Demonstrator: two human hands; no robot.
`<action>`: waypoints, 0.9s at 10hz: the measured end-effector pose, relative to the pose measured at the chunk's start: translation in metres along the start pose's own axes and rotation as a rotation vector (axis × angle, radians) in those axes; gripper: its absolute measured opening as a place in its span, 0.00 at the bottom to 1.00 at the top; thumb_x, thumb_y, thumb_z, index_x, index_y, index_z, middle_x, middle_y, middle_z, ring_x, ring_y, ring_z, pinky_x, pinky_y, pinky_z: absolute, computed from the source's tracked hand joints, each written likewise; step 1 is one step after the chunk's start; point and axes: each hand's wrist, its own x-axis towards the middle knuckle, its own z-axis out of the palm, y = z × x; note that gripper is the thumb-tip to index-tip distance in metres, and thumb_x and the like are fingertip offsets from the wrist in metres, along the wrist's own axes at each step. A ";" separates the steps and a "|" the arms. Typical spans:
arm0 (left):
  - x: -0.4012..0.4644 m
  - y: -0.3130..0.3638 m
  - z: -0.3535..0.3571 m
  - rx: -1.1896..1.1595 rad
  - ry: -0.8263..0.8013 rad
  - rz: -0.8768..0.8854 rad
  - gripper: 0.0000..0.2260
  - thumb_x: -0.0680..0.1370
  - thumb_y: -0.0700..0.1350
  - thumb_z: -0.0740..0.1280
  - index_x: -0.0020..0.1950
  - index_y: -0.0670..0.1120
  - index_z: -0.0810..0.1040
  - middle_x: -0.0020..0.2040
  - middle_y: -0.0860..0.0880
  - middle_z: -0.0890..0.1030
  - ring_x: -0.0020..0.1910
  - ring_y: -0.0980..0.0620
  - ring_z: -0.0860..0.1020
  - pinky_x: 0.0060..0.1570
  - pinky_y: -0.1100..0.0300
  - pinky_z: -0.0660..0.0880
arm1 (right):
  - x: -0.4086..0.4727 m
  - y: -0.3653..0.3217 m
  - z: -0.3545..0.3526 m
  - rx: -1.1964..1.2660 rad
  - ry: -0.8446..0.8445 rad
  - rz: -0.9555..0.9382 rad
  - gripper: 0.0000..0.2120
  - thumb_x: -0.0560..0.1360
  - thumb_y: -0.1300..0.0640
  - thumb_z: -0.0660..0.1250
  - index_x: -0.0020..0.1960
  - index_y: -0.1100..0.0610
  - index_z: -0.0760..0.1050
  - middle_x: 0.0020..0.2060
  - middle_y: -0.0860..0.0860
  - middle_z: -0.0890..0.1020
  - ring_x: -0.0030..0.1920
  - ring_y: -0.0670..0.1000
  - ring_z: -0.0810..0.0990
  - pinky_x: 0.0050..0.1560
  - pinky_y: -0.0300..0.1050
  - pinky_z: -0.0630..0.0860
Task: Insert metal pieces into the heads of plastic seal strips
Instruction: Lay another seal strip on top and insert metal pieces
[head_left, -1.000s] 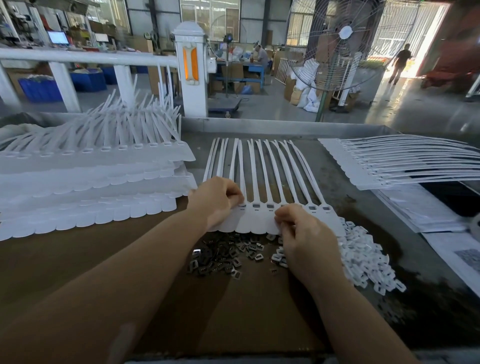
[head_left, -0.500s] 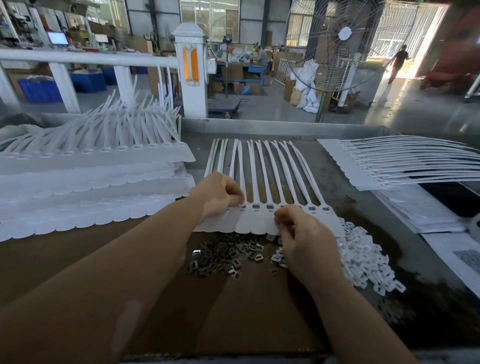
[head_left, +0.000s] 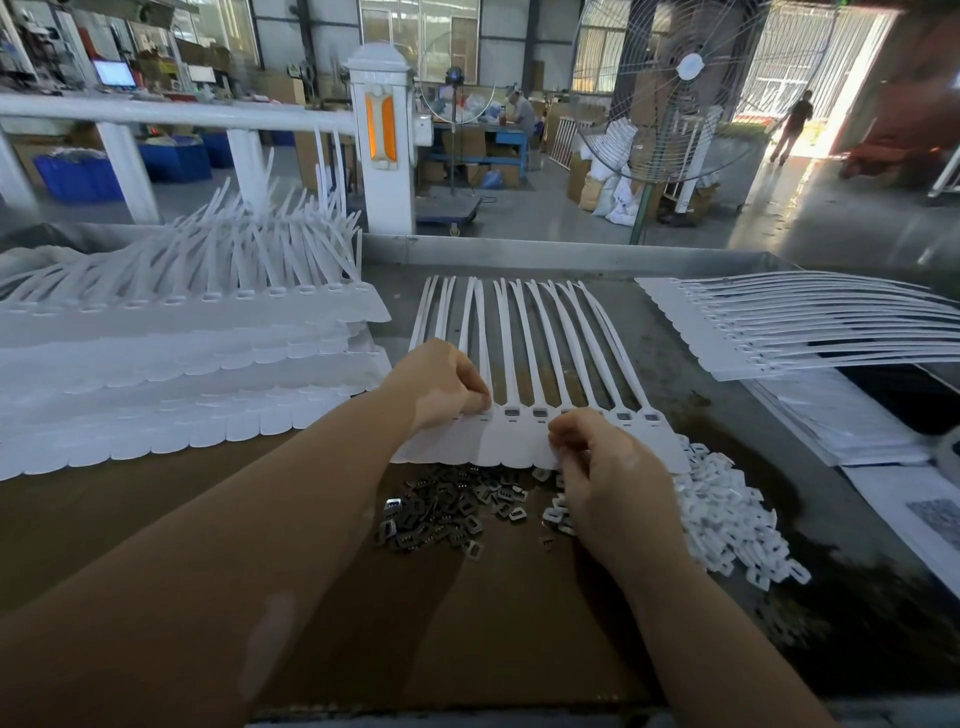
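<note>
— Where is the row of seal strips (head_left: 524, 436) you work on?

— It lies flat on my worktop (head_left: 311, 597), just behind the little heap of dark metal pieces (head_left: 441, 512). Its long tails point away from me.

— What is your left hand (head_left: 441, 382) doing?

— My fingers are curled, and the tips press on the strip heads at the left end of the row. I cannot tell if a metal piece is under them.

— And your right hand (head_left: 608, 478)?

— It is curled too. The fingertips pinch at a strip head near the middle of the row. If it holds a metal piece, that piece is hidden.

— What else is near the row?

— A heap of small white plastic bits (head_left: 727, 525) sits right of the metal pieces. A big stack of white strips (head_left: 171, 364) lies left of the row, and another stack (head_left: 810, 327) lies to its right.
</note>
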 end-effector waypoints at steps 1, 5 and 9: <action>0.001 0.000 0.001 -0.034 -0.011 -0.038 0.01 0.73 0.42 0.72 0.43 0.47 0.83 0.44 0.51 0.81 0.48 0.51 0.78 0.52 0.57 0.75 | 0.000 0.000 0.000 0.008 0.000 0.008 0.07 0.77 0.60 0.63 0.53 0.54 0.77 0.45 0.50 0.82 0.46 0.50 0.79 0.48 0.45 0.76; 0.001 0.003 -0.001 -0.134 -0.029 -0.138 0.04 0.71 0.37 0.72 0.39 0.45 0.79 0.39 0.49 0.79 0.39 0.54 0.76 0.34 0.66 0.70 | -0.001 -0.001 0.000 0.008 -0.014 0.010 0.07 0.77 0.60 0.63 0.53 0.55 0.77 0.46 0.50 0.82 0.47 0.49 0.78 0.49 0.45 0.76; 0.003 0.007 0.002 -0.183 -0.043 -0.211 0.09 0.73 0.36 0.72 0.43 0.47 0.74 0.42 0.50 0.74 0.46 0.51 0.73 0.46 0.60 0.71 | -0.001 -0.004 -0.002 0.014 -0.005 0.015 0.07 0.77 0.61 0.64 0.53 0.55 0.77 0.45 0.50 0.83 0.46 0.50 0.79 0.48 0.46 0.77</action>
